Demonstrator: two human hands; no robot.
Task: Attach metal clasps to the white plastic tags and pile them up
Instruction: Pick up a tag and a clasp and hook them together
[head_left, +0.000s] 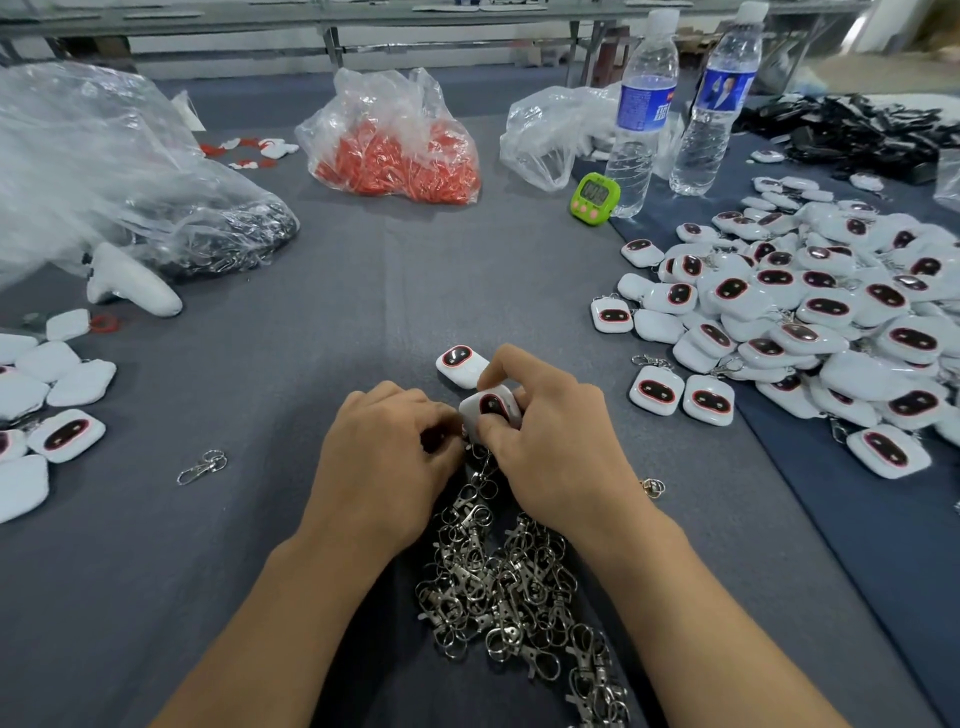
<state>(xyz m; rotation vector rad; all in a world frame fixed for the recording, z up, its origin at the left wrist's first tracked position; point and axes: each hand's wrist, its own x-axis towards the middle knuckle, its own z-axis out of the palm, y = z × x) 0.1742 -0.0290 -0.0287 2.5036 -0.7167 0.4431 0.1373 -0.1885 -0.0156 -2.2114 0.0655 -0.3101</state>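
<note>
My right hand (550, 441) pinches a white plastic tag (491, 408) with a dark oval face, held just above the grey cloth. My left hand (387, 457) curls close against the tag's lower edge, fingertips pinched together; what they hold is hidden. Below both hands lies a heap of metal clasps (511, 582). A second white tag (460, 366) lies flat just behind the held one. A large pile of tags with clasps (810, 312) spreads at the right. More white tags (47, 395) lie at the left edge.
A single clasp (202, 466) lies loose at the left. At the back stand a bag of red parts (395, 156), a bag of clasps (156, 208), two water bottles (644, 109), a green timer (595, 198) and a white controller (130, 283).
</note>
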